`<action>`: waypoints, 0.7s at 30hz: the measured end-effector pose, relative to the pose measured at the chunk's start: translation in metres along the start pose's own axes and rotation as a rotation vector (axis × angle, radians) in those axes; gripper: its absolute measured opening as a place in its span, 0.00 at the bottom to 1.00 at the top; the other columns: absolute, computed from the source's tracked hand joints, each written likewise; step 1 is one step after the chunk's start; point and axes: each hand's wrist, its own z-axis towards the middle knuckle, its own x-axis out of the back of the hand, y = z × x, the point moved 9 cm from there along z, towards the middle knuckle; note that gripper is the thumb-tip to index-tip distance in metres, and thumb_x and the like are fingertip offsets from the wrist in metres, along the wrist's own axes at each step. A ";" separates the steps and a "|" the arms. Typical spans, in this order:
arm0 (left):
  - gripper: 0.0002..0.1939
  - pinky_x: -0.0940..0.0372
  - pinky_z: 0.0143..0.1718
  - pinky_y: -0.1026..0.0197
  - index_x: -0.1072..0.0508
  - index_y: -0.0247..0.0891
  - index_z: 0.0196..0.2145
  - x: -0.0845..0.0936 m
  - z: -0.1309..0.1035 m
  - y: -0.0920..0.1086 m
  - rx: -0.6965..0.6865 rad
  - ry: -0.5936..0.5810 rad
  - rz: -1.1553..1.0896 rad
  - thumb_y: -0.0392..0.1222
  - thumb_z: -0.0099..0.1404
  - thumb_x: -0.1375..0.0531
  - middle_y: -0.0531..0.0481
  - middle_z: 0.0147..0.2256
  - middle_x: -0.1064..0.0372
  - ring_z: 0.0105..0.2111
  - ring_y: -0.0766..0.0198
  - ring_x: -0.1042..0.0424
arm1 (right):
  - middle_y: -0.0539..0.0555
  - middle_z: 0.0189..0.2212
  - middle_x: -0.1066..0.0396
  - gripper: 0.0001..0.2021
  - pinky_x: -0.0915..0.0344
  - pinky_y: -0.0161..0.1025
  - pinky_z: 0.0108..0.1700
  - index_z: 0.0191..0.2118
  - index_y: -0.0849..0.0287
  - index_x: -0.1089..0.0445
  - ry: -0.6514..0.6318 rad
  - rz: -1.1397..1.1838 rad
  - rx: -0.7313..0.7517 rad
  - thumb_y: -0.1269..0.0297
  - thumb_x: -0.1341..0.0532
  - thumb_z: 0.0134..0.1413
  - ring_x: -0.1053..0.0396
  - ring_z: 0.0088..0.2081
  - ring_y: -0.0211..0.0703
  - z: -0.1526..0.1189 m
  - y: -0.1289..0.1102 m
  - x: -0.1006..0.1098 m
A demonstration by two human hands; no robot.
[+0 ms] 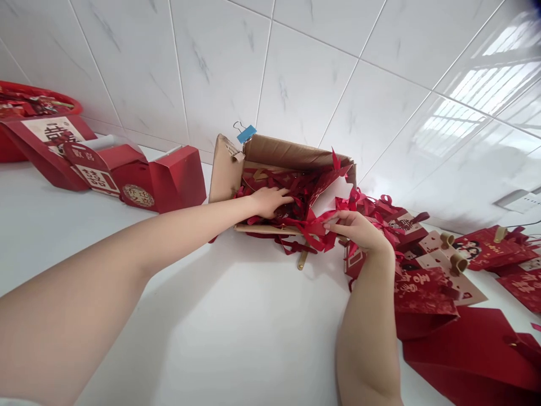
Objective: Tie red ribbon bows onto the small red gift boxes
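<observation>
An open cardboard box [291, 149] stands against the tiled wall, filled with dark red ribbons [298, 189] and red paper pieces. My left hand [270, 202] reaches inside over the front wall, palm down on the ribbons, its fingers stretched and slightly apart. At the box's right front corner, my right hand [353, 228] pinches a bright red ribbon [315, 228] between thumb and fingers. Next to it a folded red card piece [332, 183] with a white inner side leans in the box. A blue binder clip [246, 133] grips the back left corner.
Red gift boxes [139, 175] line the left, before a red basket [76, 104] of small packets. Several red gift bags [422, 290] with ribbons crowd the right, beside a large plain red box [473, 349]. A white power strip [519, 200] is at the far right wall.
</observation>
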 end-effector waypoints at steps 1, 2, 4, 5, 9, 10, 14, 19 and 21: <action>0.34 0.36 0.47 0.49 0.41 0.48 0.61 0.004 0.000 -0.002 -0.005 0.029 0.022 0.38 0.57 0.42 0.44 0.64 0.46 0.55 0.47 0.38 | 0.52 0.27 0.24 0.12 0.40 0.32 0.19 0.33 0.58 0.24 -0.006 0.004 -0.022 0.56 0.31 0.42 0.35 0.22 0.34 -0.001 0.001 -0.001; 0.31 0.36 0.47 0.50 0.38 0.48 0.60 0.010 0.001 -0.005 0.001 0.066 0.047 0.36 0.58 0.44 0.44 0.62 0.44 0.55 0.48 0.37 | 0.52 0.27 0.24 0.12 0.39 0.31 0.19 0.32 0.58 0.24 -0.011 0.014 -0.037 0.57 0.31 0.42 0.34 0.23 0.34 -0.002 0.000 -0.002; 0.28 0.38 0.49 0.49 0.35 0.45 0.57 0.022 0.002 -0.013 0.034 0.155 0.088 0.32 0.59 0.46 0.44 0.61 0.43 0.56 0.48 0.40 | 0.51 0.27 0.24 0.10 0.38 0.29 0.20 0.31 0.58 0.23 -0.013 0.042 -0.061 0.59 0.30 0.41 0.33 0.23 0.33 -0.003 -0.001 -0.004; 0.27 0.38 0.50 0.49 0.34 0.45 0.56 0.027 0.002 -0.017 0.048 0.191 0.092 0.31 0.59 0.47 0.44 0.61 0.43 0.57 0.49 0.41 | 0.51 0.26 0.25 0.10 0.38 0.29 0.20 0.31 0.58 0.23 -0.007 0.059 -0.071 0.60 0.30 0.41 0.33 0.23 0.32 -0.003 -0.001 -0.004; 0.23 0.37 0.49 0.52 0.31 0.45 0.52 0.038 0.006 -0.027 0.023 0.192 -0.001 0.34 0.60 0.47 0.46 0.58 0.39 0.56 0.53 0.39 | 0.51 0.26 0.25 0.08 0.38 0.28 0.19 0.30 0.58 0.23 0.023 0.133 -0.097 0.62 0.29 0.40 0.34 0.21 0.32 -0.003 0.000 -0.004; 0.22 0.38 0.50 0.52 0.30 0.45 0.51 0.040 0.006 -0.030 0.015 0.187 -0.020 0.35 0.59 0.46 0.47 0.58 0.38 0.56 0.53 0.39 | 0.51 0.27 0.24 0.08 0.37 0.28 0.19 0.29 0.58 0.23 0.020 0.149 -0.100 0.63 0.29 0.40 0.33 0.22 0.32 -0.003 0.000 -0.005; 0.20 0.52 0.61 0.40 0.27 0.45 0.49 0.052 0.005 -0.038 -0.026 0.242 -0.001 0.34 0.60 0.45 0.45 0.60 0.40 0.60 0.52 0.44 | 0.53 0.29 0.23 0.08 0.33 0.30 0.22 0.29 0.58 0.23 -0.002 0.162 -0.112 0.63 0.29 0.39 0.31 0.25 0.34 -0.003 -0.001 -0.007; 0.15 0.56 0.62 0.40 0.21 0.43 0.33 0.043 0.005 -0.036 -0.067 0.147 0.144 0.28 0.57 0.45 0.49 0.64 0.46 0.64 0.54 0.50 | 0.52 0.32 0.22 0.08 0.28 0.31 0.30 0.31 0.58 0.23 -0.021 0.145 -0.117 0.63 0.30 0.41 0.27 0.30 0.36 -0.004 -0.003 -0.008; 0.13 0.57 0.62 0.39 0.21 0.41 0.32 0.033 0.006 -0.035 -0.018 0.068 0.221 0.30 0.57 0.43 0.48 0.67 0.52 0.65 0.50 0.54 | 0.52 0.33 0.22 0.07 0.28 0.30 0.33 0.31 0.58 0.23 -0.023 0.132 -0.120 0.64 0.30 0.42 0.27 0.31 0.36 -0.004 -0.003 -0.008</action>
